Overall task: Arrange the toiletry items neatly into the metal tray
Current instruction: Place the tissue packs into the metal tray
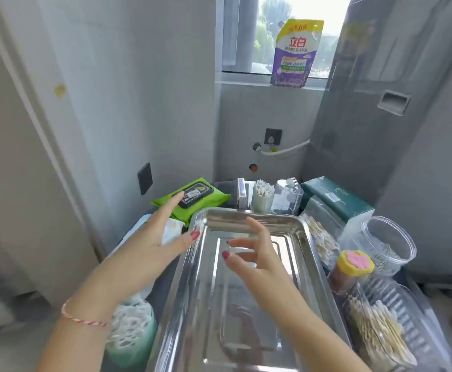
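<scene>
A shiny metal tray lies in the middle, and nothing lies in it. My left hand reaches out with straight fingers, its fingertips at the near edge of the green wet-wipes pack left of the tray's far end. My right hand hovers over the tray with fingers spread and holds nothing. Around the tray stand a cotton-swab cup, a clear bottle, a dark green tissue pack, a yellow-lidded jar and a clear box of swabs.
A bag of white cotton pads sits left of the tray, under my left forearm. A clear round container stands at the right. A purple detergent pouch leans on the windowsill. Grey walls close in on both sides.
</scene>
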